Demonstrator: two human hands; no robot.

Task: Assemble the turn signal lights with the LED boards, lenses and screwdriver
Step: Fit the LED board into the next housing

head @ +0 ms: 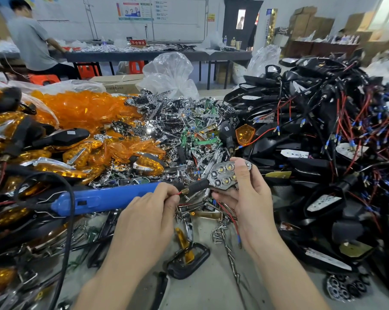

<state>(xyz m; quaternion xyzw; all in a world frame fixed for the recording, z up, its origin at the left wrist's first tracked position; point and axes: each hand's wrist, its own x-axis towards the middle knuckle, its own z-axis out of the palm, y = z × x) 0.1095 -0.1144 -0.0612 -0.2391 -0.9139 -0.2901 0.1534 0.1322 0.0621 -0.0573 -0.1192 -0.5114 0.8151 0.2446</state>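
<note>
The right hand (pixel 249 193) gripped the light (pixel 222 175), fingers curled round its silver LED face. The left hand (pixel 148 211) pinched the red wire (pixel 177 193) at the tip of the light's black stem. Just left of the light, behind the left hand, lay the blue screwdriver (pixel 104 198). Below the light, loose screws (pixel 219 233) were scattered on the table (pixel 211 276). Beyond the light rose a heap of silver boards (pixel 184 121). Orange lenses (pixel 86 108) were piled to the far left of it, and black wired housings (pixel 323 130) to its right.
</note>
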